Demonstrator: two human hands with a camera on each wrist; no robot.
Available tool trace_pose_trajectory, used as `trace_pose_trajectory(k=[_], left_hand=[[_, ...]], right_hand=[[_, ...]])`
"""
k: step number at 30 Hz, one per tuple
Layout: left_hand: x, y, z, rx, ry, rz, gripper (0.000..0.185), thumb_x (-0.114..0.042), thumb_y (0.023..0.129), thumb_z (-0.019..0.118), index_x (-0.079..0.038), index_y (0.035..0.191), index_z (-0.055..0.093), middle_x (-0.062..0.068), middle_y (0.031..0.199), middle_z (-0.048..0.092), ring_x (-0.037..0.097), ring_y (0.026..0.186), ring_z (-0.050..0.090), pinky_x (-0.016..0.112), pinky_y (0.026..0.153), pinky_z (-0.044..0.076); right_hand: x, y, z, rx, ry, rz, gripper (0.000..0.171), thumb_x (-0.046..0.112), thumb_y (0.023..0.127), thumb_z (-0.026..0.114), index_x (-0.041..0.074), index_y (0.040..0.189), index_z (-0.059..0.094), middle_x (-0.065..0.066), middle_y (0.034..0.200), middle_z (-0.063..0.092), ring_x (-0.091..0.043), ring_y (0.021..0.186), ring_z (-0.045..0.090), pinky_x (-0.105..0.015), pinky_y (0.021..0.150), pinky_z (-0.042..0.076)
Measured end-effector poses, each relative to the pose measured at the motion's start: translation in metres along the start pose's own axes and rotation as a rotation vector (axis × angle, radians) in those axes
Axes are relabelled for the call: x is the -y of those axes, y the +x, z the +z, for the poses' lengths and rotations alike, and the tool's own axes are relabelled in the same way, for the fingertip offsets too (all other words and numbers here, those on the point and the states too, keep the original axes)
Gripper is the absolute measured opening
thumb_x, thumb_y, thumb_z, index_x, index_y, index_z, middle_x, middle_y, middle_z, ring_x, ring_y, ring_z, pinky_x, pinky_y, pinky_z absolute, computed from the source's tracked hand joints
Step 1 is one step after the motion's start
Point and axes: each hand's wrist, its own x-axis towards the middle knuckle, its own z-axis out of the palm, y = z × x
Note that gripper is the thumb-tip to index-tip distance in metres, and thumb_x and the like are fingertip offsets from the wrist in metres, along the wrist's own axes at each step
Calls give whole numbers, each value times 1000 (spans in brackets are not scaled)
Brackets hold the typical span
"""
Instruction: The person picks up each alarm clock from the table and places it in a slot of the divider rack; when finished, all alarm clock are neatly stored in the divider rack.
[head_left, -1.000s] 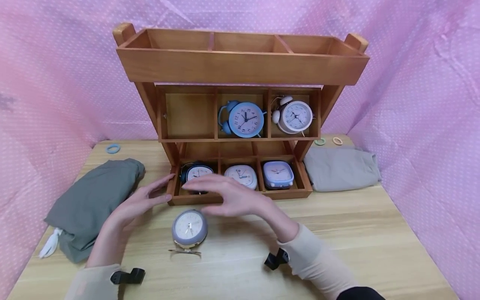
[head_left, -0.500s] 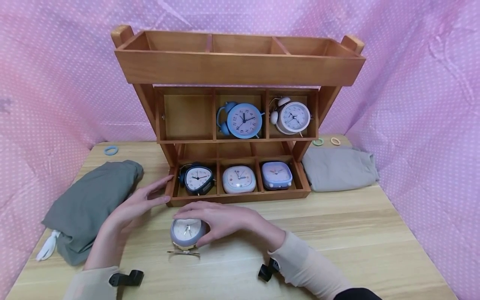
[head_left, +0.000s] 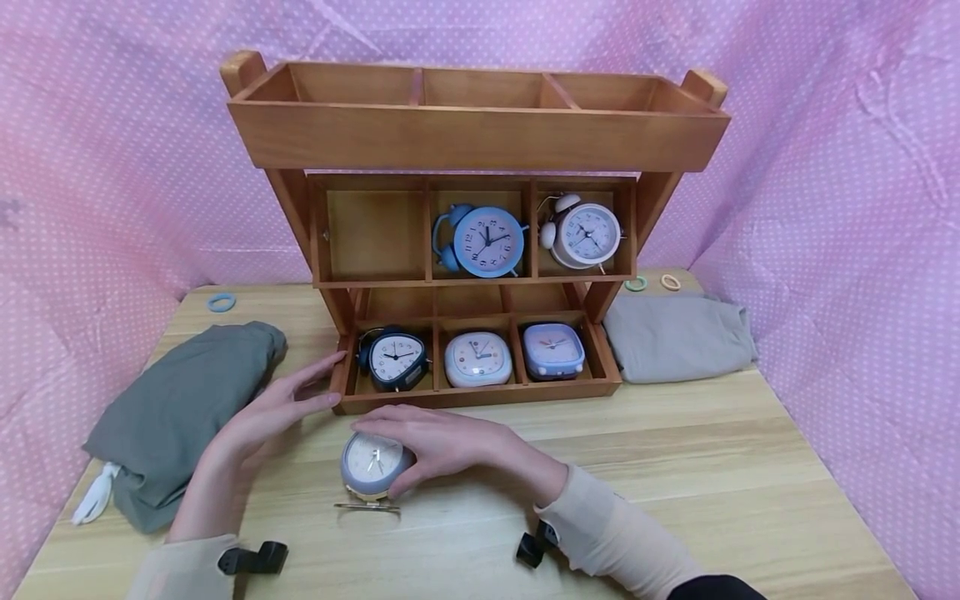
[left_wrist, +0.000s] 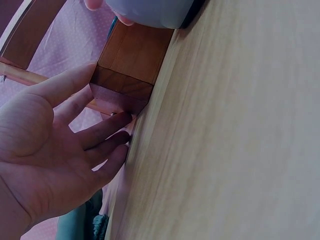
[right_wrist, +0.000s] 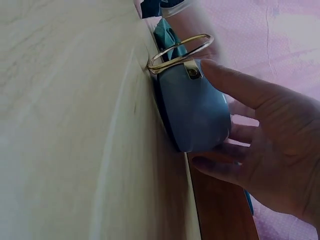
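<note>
A round grey-blue alarm clock [head_left: 372, 463] with a white dial lies face up on the table, its gold ring handle [right_wrist: 180, 53] toward the person. My right hand [head_left: 442, 444] grips it from the right, thumb on the near side by the handle and fingers round the far side. The left hand [head_left: 279, 411], fingers spread, touches the left front corner of the wooden shelf rack [head_left: 480, 137]. In the rack's bottom row sit a black alarm clock [head_left: 395, 357], a white one [head_left: 478, 357] and a lavender one [head_left: 553, 348].
A blue twin-bell clock [head_left: 489, 242] and a white one [head_left: 588, 235] fill two middle-row compartments; the left one is bare. A dark grey-green drawstring bag [head_left: 191, 417] lies at left, a light grey cloth bag [head_left: 678, 337] at right. Small rings, one blue [head_left: 221, 302], lie behind them.
My right hand has come down from in front of the bottom row and taken hold of the grey-blue alarm clock. The left hand has stayed at the rack's corner.
</note>
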Motion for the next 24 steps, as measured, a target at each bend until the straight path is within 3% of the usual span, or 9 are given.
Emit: trace_pose_trajectory(k=[10,17,24], left_hand=[[-1,-1,0,-10,9,13,75,-41,102,63,-28,165,24,15,173,18,50,157,12,79,114,20],[0,0,0,-14,4,25,75,-41,102,64,-28,165,26,15,173,18,50,157,14,77,116,22],[-1,-1,0,-13,7,25,75,-40,102,63,-27,165,25,17,173,18,51,157,13,77,116,22]], right_hand=[[1,1,5,-12,32,58,98,50,88,79,20,164,25,-2,168,33,-12,151,38,-27,120,39],[1,2,8,-38,7,86,101,55,83,82,17,162,29,3,157,45,-5,135,50,-20,109,45],[3,4,10,-59,-9,122,103,57,80,84,18,160,33,0,156,47,-8,136,51,-21,108,47]])
